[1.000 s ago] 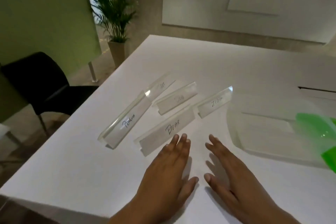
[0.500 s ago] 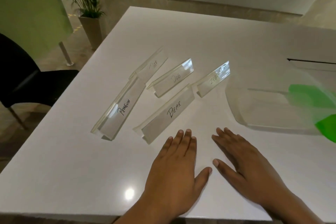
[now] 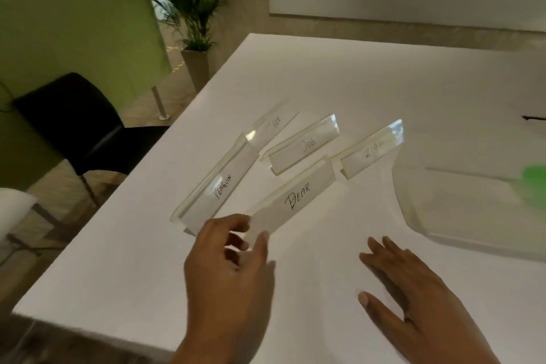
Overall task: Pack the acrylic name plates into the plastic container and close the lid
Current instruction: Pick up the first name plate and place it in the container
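Here left hand (image 3: 230, 257) pinches clear angled BEAR plate (image 3: 292, 201).

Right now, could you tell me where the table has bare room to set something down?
The far half of the table, beyond the name plates, is bare. So is the near left corner, left of the left hand. It is crowded between the plates and the plastic container, and between both hands.
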